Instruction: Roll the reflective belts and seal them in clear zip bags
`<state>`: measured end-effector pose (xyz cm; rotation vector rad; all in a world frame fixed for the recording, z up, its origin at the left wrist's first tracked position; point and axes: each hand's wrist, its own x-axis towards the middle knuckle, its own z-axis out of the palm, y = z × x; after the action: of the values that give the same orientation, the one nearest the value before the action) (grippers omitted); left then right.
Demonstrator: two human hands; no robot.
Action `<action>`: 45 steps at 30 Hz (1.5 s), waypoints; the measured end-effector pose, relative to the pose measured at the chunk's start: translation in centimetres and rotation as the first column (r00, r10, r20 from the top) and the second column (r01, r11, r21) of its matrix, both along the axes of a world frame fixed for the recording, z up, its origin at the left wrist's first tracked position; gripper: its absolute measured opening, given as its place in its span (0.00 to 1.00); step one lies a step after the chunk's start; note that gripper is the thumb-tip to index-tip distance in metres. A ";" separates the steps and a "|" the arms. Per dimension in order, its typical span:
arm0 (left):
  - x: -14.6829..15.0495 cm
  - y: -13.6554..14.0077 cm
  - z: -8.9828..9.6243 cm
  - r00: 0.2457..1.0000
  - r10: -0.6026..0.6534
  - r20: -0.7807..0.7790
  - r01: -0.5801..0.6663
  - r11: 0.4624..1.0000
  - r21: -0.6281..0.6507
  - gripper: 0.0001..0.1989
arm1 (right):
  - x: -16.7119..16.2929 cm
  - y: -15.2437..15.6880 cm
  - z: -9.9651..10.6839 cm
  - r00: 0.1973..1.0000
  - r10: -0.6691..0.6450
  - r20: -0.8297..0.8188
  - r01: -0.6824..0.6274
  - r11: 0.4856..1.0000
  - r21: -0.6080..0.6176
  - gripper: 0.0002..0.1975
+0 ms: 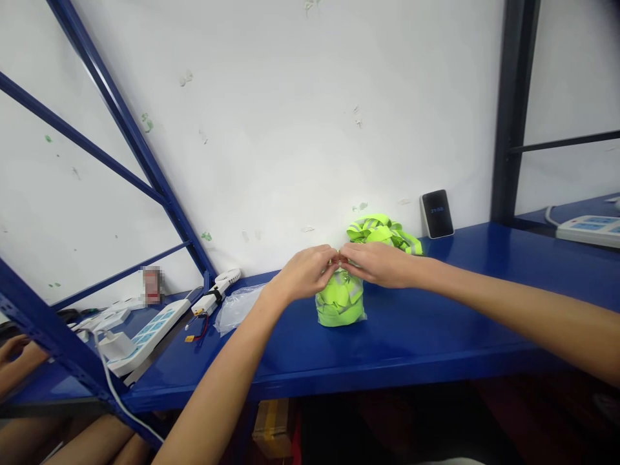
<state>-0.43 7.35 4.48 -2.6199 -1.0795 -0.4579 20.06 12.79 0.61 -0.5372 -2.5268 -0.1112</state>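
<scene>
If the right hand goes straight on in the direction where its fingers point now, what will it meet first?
Most likely the left hand: the right hand points towards it, close by, at the top of the bagged yellow-green straps. Whether they already touch is unclear.

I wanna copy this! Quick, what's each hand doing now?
Left hand: closed, pinching the top of a clear bag of neon-yellow reflective straps.
Right hand: closed, pinching the same bag's top.
</scene>
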 end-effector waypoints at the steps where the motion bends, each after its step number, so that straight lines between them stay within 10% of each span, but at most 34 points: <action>1: 0.0 0.0 0.1 1.000 0.012 -0.023 -0.012 1.000 -0.009 0.09 | 0.1 0.0 0.1 1.000 0.007 0.025 -0.007 1.000 -0.010 0.10; 13: -1.6 -1.3 0.3 0.996 -0.045 -0.075 0.039 0.996 -0.077 0.16 | -0.1 -1.5 1.8 0.963 0.267 0.045 -0.266 0.964 -0.029 0.13; 20: -3.3 1.0 0.3 0.971 0.137 -0.194 -0.130 0.990 0.049 0.15 | -1.2 -0.2 1.8 0.979 0.149 -0.141 -0.185 0.941 -0.283 0.17; 28: -11.8 5.6 3.4 0.710 0.696 -0.107 -0.625 0.693 0.359 0.17 | 1.6 5.2 -0.8 0.946 -0.276 -0.171 0.248 0.954 -0.168 0.18; 35: -10.1 8.9 -5.2 0.664 0.744 -0.073 -0.740 0.668 0.074 0.28 | 3.1 7.4 -3.8 0.902 -0.400 -0.163 0.413 0.909 0.052 0.15; 41: -6.7 10.4 -10.2 0.879 0.474 0.042 -0.473 0.880 -0.044 0.18 | 2.9 6.9 -5.0 0.927 -0.340 -0.157 0.360 0.924 0.127 0.14; 45: -4.9 10.6 -12.1 0.908 0.409 0.084 -0.400 0.910 -0.110 0.17 | -1.0 5.6 -6.6 0.974 -0.217 -0.067 0.222 0.972 0.080 0.15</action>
<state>-5.37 17.99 -7.60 -2.3679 -1.6673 -0.4624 19.03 18.37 -6.00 -0.7719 -2.3869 -0.2817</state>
